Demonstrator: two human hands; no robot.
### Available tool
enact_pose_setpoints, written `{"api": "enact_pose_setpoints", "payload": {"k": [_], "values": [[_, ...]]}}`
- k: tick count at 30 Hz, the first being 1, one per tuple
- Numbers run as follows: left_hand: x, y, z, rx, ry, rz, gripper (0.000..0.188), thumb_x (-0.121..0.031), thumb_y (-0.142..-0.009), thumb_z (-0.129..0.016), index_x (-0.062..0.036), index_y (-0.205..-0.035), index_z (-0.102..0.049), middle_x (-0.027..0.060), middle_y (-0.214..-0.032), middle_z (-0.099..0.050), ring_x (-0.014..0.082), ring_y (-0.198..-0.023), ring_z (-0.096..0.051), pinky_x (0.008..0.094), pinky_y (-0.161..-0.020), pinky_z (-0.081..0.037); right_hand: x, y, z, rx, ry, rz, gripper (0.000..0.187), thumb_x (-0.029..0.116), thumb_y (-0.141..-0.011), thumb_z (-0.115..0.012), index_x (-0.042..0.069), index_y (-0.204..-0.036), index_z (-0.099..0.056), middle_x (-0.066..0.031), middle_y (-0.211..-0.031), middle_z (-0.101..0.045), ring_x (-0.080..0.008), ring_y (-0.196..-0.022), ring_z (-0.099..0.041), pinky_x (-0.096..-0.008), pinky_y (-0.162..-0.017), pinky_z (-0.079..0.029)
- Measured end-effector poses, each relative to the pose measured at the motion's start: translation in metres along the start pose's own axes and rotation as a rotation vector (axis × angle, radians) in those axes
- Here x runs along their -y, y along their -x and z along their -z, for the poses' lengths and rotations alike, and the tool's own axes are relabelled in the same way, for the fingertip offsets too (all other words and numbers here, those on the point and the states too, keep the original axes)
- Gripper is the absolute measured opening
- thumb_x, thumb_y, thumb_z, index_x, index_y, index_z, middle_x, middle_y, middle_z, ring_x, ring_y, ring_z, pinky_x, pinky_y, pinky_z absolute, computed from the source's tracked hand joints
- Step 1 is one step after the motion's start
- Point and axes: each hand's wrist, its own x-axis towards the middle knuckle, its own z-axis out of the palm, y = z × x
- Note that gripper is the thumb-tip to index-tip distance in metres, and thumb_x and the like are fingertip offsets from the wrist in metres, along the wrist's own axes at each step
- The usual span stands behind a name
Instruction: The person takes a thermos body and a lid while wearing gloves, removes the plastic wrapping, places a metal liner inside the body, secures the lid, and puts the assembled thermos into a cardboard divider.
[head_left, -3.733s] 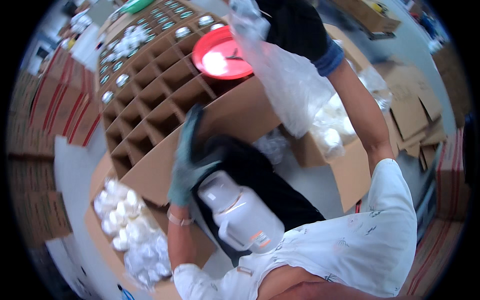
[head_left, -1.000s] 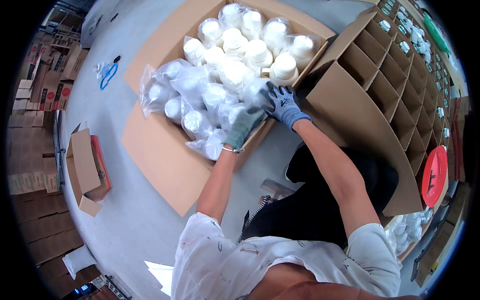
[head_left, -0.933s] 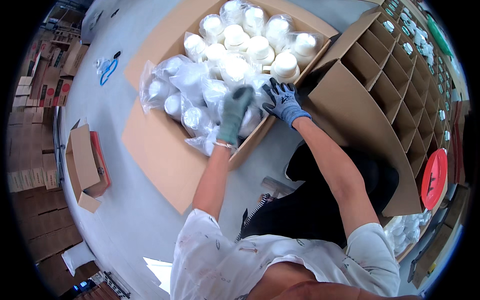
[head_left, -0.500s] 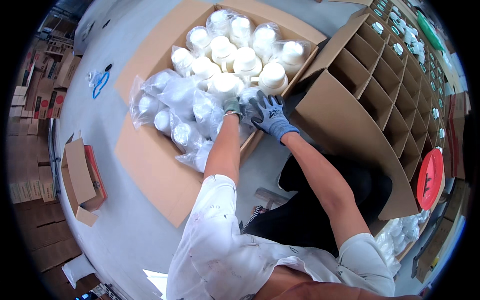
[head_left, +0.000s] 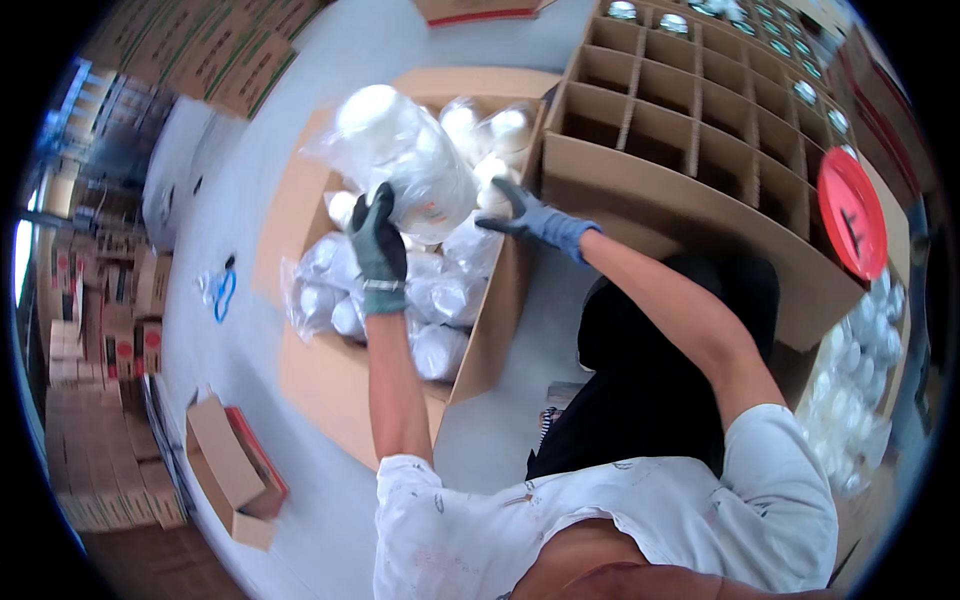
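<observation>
A white bottle in a clear plastic bag [head_left: 405, 165] is raised above an open cardboard box [head_left: 513, 300], tilted with its cap end toward the far left. My left hand [head_left: 378, 250], in a dark grey-green glove, grips its lower left side; part of the grip is hidden. At its lower right, my right hand [head_left: 535, 218] in a blue-grey glove has fingers apart, with nothing visibly held. Below them the box contains several bagged bottles [head_left: 440, 300]. Further white bottles [head_left: 493, 172] show at its far right side, near my right fingers.
A large divided carton [head_left: 690, 205] stands at right, with metallic-looking lids [head_left: 673, 22] in its far cells. A red round plate [head_left: 852, 215] rests on its near corner. Bagged white items [head_left: 855, 370] lie beyond. A small open box [head_left: 228, 465] is on the floor at left.
A bagged bottle has come up out of the box with my left hand, which moved left. My right hand has spread beside it. The whole view has swung, shifting the surroundings.
</observation>
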Motion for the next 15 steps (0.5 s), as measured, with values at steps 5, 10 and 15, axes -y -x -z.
{"api": "enact_pose_setpoints", "payload": {"k": [5, 10, 15], "values": [[0.008, 0.06, -0.067, 0.561, -0.104, 0.018, 0.031, -0.022, -0.091, -0.055, -0.0049, -0.118, -0.056, 0.0117, -0.112, -0.061, 0.0243, -0.104, -0.058, 0.0348, -0.092, -0.046, 0.103, 0.148, 0.115, -0.305, -1.132, 0.077, 0.071, 0.048, -0.081, -0.071, 0.01, -0.134, -0.043, -0.0116, -0.122, -0.054, -0.0225, -0.106, -0.058, -0.0373, -0.081, -0.053], [0.124, 0.087, -0.101, 1.16, -0.858, -0.165, 0.033, -0.018, -0.093, -0.052, -0.0053, -0.124, -0.051, 0.0135, -0.129, -0.052, 0.0265, -0.117, -0.05, 0.0445, -0.098, -0.042, 0.056, 0.299, 0.199, -1.116, -1.16, 0.355, 0.041, 0.035, -0.085, -0.07, 0.005, -0.112, -0.061, -0.002, -0.094, -0.065, -0.0107, -0.082, -0.062, -0.0277, -0.071, -0.053], [0.184, 0.198, -0.245, 1.311, -0.505, 0.057, 0.031, -0.01, -0.086, -0.061, -0.0039, -0.117, -0.059, 0.0144, -0.119, -0.057, 0.0308, -0.106, -0.055, 0.0429, -0.089, -0.045, -0.047, 0.46, 0.233, -1.542, 0.634, 0.138, 0.031, 0.013, -0.082, -0.066, 0.001, -0.109, -0.058, -0.0135, -0.097, -0.066, -0.0267, -0.087, -0.065, -0.0344, -0.075, -0.052]]}}
